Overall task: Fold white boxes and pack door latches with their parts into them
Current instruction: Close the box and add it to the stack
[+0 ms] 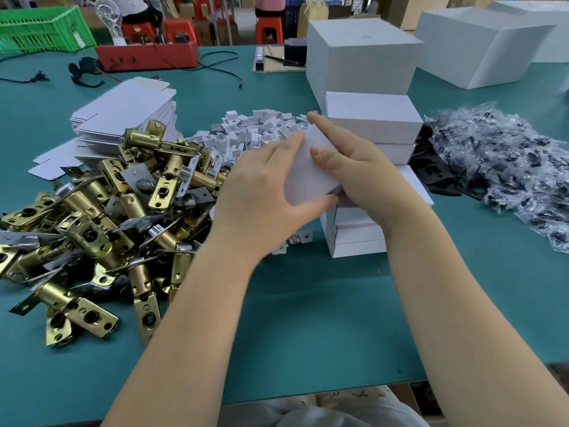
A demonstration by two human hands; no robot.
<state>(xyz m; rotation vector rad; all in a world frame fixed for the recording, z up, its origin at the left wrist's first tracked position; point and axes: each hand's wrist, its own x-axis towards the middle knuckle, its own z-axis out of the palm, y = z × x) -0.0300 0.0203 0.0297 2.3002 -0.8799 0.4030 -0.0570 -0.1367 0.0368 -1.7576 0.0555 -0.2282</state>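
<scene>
Head view, down over table (308, 318)

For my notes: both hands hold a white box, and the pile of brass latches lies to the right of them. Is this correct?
Not quite. The head view shows both hands, left and right, holding the white box, but the pile of brass latches lies to their left.

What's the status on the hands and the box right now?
Left hand and right hand both grip one white box, held above the table. Latch pile left, untouched. Nothing blocking.
</scene>
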